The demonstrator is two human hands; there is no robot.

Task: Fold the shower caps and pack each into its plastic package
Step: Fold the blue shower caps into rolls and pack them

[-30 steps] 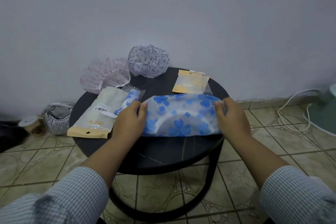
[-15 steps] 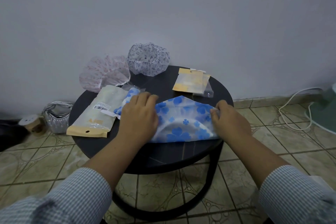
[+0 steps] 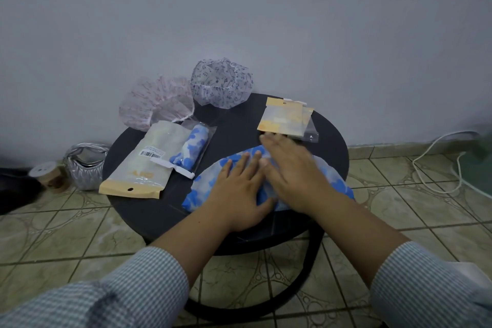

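Round black table [image 3: 327, 141], frame centre; left hand [image 3: 237, 194] and right hand [image 3: 290, 170], fingers flat, press the blue shower cap [image 3: 332, 178] mid-fold; probably another fold next, then bagging.

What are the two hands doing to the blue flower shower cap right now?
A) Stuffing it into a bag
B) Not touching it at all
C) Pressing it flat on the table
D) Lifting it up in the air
C: the left hand and right hand lie with straight fingers on top of the blue flower shower cap, which rests on the round black table.
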